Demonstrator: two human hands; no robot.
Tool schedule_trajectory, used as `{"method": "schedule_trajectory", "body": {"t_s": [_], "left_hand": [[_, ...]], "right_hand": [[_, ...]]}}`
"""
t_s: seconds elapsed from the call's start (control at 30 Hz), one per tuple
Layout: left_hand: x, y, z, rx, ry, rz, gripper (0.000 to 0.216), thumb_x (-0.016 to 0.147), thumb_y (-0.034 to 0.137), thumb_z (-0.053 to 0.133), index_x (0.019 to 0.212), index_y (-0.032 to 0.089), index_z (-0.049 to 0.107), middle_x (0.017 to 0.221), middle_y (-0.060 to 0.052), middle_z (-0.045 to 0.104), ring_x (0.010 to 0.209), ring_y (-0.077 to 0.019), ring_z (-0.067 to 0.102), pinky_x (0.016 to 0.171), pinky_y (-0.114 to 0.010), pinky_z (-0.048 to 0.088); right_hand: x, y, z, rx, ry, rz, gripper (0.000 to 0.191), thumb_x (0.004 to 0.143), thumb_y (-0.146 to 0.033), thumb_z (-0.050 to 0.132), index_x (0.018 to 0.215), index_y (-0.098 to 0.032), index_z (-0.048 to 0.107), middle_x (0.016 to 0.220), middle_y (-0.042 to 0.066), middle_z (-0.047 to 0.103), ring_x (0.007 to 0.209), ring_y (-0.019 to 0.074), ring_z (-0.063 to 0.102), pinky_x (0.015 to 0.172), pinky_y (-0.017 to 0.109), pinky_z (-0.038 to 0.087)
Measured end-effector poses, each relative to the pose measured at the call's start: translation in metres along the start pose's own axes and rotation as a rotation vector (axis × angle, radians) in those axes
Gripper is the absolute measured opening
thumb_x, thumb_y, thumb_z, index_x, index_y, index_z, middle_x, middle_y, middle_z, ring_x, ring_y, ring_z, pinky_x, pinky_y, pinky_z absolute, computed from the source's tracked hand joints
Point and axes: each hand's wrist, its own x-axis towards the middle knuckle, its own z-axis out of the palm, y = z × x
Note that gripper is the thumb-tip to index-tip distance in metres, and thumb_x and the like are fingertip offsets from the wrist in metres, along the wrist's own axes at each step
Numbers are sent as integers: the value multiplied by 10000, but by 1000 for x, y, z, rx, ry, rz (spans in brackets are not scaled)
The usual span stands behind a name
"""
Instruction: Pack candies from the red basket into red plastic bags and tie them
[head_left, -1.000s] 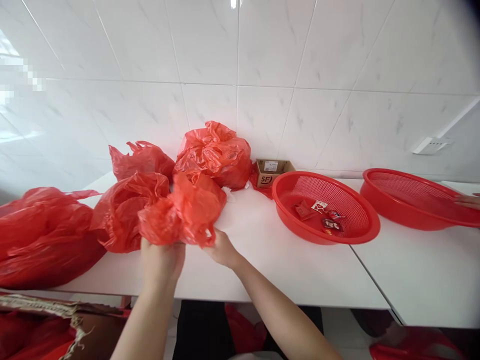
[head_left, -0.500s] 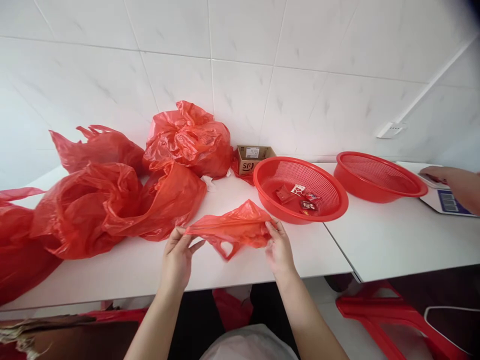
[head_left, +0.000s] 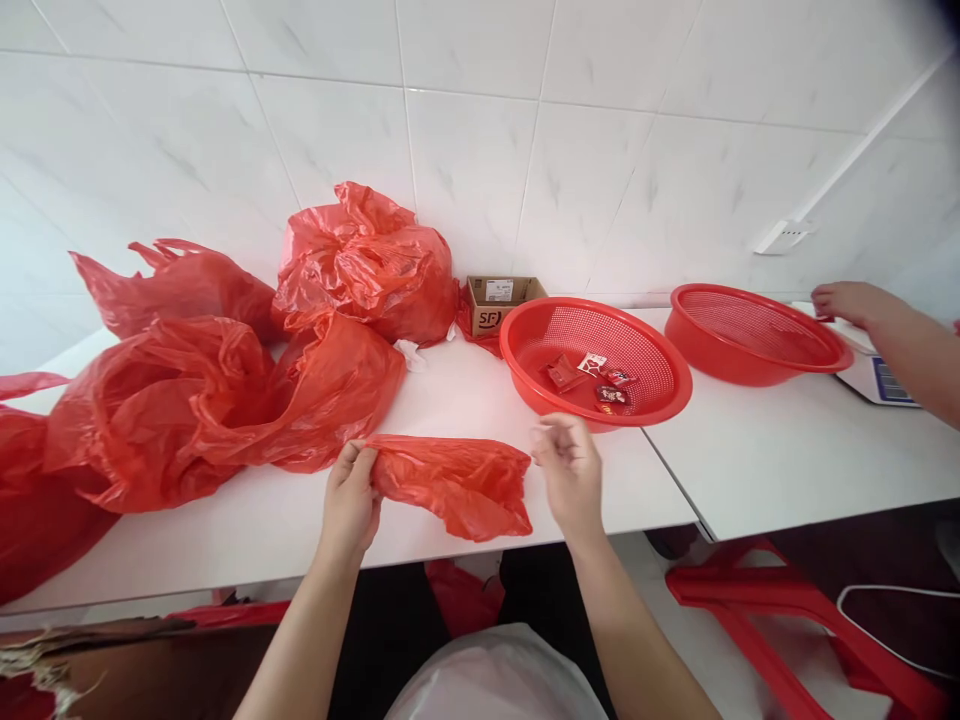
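Note:
A thin red plastic bag (head_left: 454, 485) hangs limp and flattened above the front of the white table. My left hand (head_left: 352, 500) pinches its upper left corner between thumb and fingers. Just beyond the bag's right end is my right hand (head_left: 571, 475), its fingers loosely curled, slightly blurred and apart from the plastic. Behind that hand sits a red perforated basket (head_left: 517, 375) with several small wrapped packets (head_left: 611, 394) on its bottom.
Several full red bags (head_left: 367, 270) crowd the left side. A small cardboard box (head_left: 491, 318) stands by the wall. Rightward are a second red basket (head_left: 739, 360), a scale (head_left: 874, 380) and another person's hand (head_left: 851, 298). A red stool (head_left: 750, 590) is below.
My right hand has let go of the bag, whose right end now droops. My left hand keeps its pinch. The other person's hand has moved left and back, away from the scale's display.

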Motion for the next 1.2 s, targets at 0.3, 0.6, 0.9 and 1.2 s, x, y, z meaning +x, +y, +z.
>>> {"method": "schedule_trajectory", "body": {"t_s": [0.3, 0.6, 0.9, 1.2], "left_hand": [[1, -7, 3, 133, -72, -35, 358, 731, 370, 703, 1028, 224, 568, 850, -3, 670, 715, -135, 628, 688, -263, 481], [-22, -36, 8, 299, -201, 21, 852, 700, 204, 727, 1464, 310, 366, 1404, -98, 543, 1174, -232, 584, 979, -362, 453], [8, -4, -33, 16, -12, -165, 240, 584, 112, 651, 813, 165, 607, 723, -23, 699, 637, -147, 644, 588, -249, 531], [-21, 4, -11, -68, -49, -247, 214, 573, 114, 751, 773, 144, 679, 782, -12, 711, 703, -122, 645, 630, -210, 527]], "right_hand": [[-7, 21, 30, -890, -730, -129, 483, 849, -310, 630, 1322, -243, 562, 1255, 102, 580, 1081, 274, 553, 950, 437, 433], [-8, 51, 38, -406, -409, -22, 204, 806, -169, 556, 933, -228, 704, 1106, 68, 663, 1040, 238, 592, 955, 415, 441], [18, 40, -26, -64, -184, 107, 347, 873, -361, 570, 1177, -196, 602, 1254, 120, 648, 1117, 232, 634, 934, 387, 519], [-29, -70, -39, -129, -25, -478, 351, 913, -82, 423, 1050, -284, 676, 1133, 48, 659, 1104, 218, 617, 956, 419, 486]]}}
